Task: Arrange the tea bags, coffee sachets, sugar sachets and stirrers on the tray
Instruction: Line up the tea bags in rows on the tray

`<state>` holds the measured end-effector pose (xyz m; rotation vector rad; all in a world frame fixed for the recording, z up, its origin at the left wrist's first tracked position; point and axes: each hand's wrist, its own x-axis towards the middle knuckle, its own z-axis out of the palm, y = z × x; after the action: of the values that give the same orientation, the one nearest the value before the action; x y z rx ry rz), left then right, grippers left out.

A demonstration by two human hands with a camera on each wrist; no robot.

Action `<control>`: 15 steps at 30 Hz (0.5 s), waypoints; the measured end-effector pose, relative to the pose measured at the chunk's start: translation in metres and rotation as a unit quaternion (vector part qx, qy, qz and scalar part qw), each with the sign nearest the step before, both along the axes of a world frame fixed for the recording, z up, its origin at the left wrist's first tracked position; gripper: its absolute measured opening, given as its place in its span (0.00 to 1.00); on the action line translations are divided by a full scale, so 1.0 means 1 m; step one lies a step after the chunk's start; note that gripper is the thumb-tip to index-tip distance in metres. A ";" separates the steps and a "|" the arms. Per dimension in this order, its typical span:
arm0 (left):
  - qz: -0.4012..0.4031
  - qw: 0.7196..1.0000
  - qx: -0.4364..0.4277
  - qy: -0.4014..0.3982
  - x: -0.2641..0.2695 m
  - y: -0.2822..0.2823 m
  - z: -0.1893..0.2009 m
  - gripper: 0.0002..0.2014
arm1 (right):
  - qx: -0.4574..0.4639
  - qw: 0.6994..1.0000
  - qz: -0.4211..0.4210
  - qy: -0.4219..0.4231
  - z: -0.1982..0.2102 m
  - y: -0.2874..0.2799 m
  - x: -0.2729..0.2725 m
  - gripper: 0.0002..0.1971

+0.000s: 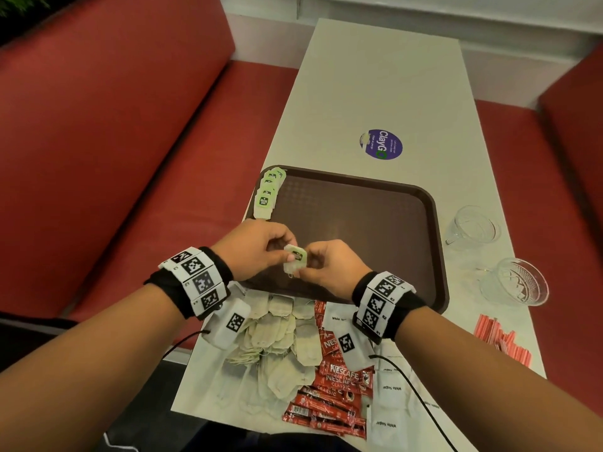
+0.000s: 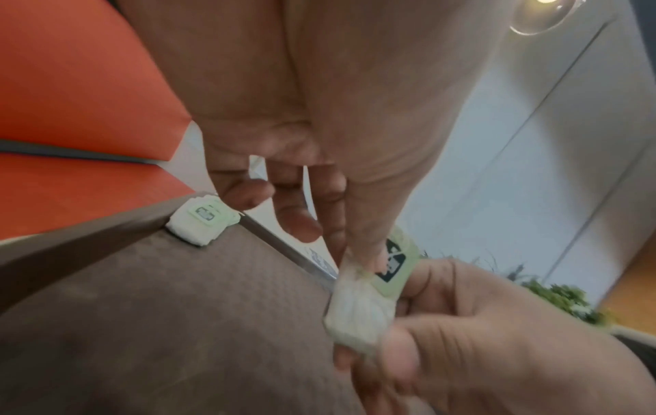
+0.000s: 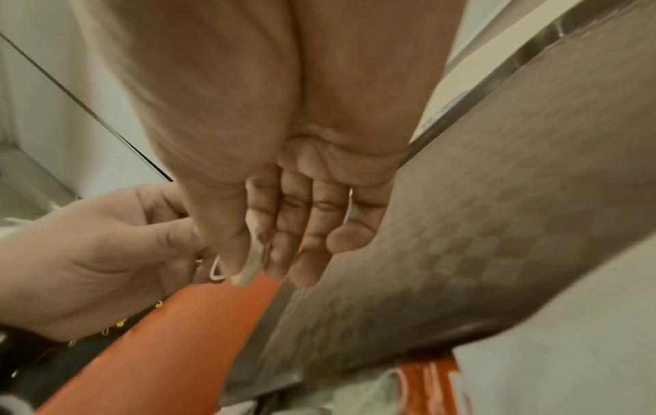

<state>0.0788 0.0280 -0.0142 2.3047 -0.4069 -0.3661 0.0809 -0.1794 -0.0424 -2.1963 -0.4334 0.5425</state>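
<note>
Red bench seating flanks a long pale table [image 1: 375,93], on which all items under inspection lie. Nearest the person, off the tray: a loose heap of tea bags [image 1: 277,347], too overlapped to count; a pile of red coffee sachets [image 1: 329,396], likewise uncountable; and white sugar sachets [image 1: 390,406], of which at least three labels can be read. At the near right edge lies a bundle of red-and-white stirrers [image 1: 501,340], number not discernible.

Above the tray's near edge, both hands meet on one tea bag [image 1: 295,260]. The left hand [image 1: 257,246] pinches its upper part and green tag between thumb and fingertips; the right hand [image 1: 329,265] pinches its lower end, remaining fingers loosely curled. Judged by appearance, the bag is very light, soft and easily torn or crumpled, with a loose string liable to snag; best taken by the paper tag or by the edges, with gentle pressure only.

The brown tray [image 1: 434,243] holds a row of tea bags [image 1: 268,194] along its far left side, overlapping; about five green tags are visible. Most of the tray floor is bare, so the task appears to be at an early stage.

Beyond the tray's right side stand two clear glass vessels [image 1: 473,228], one nearer, one farther. Farther along the table is one round purple sticker [image 1: 382,144]
</note>
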 end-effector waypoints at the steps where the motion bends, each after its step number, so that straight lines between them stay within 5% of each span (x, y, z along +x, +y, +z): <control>1: 0.013 1.000 0.008 0.000 0.001 0.003 -0.002 0.05 | -0.001 1.000 0.011 0.017 0.000 -0.001 -0.002 0.10; 5: 0.083 0.995 0.060 0.017 0.015 0.022 -0.010 0.04 | -0.093 0.987 0.122 0.053 -0.002 -0.010 -0.009 0.22; 9: 0.143 0.979 0.138 0.050 0.037 0.039 -0.027 0.07 | -0.183 0.957 0.222 0.042 -0.002 -0.012 -0.015 0.19; 15: 0.233 0.961 0.152 -0.002 0.079 0.045 -0.044 0.09 | -0.197 0.955 0.224 0.003 -0.003 -0.007 -0.019 0.08</control>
<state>0.1582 0.0729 -0.0580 2.6032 0.2119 -0.1953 0.0616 -0.1865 -0.0456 -2.4786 -0.8966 0.9472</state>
